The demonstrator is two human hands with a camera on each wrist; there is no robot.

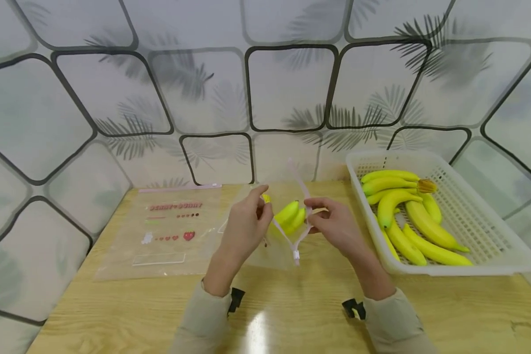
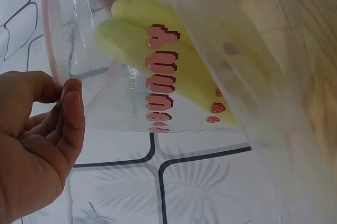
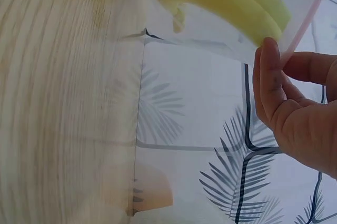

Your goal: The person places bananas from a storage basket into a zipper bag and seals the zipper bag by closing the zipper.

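Held bag gripped at both edges, bagged bananas inside

Far left: a printed flat bag lies on the counter, its pink top strip toward the wall. No hand is on it.

Next, the left hand: thumb and forefinger pinch the held bag's pink edge. The remaining fingers curl loosely, gripping nothing else that I can see.

Centre: the bagged bananas show through the film, between the two hands, close to the mouth. The pink rim stands parted, with a white slider at its near end. Whether the bag's base rests on the counter, I cannot tell.

Right of that, the right hand has the rim nipped between thumb and fingers.

Far right: a white basket holds more yellow bananas.

Assessment: for good handling, I advise light, even pinches on the rim itself, both edges level, and the fruit settled deeper so that no tip crowds the strip. Pulling too hard would probably stretch the thin film. The slider is best left clear of folds.
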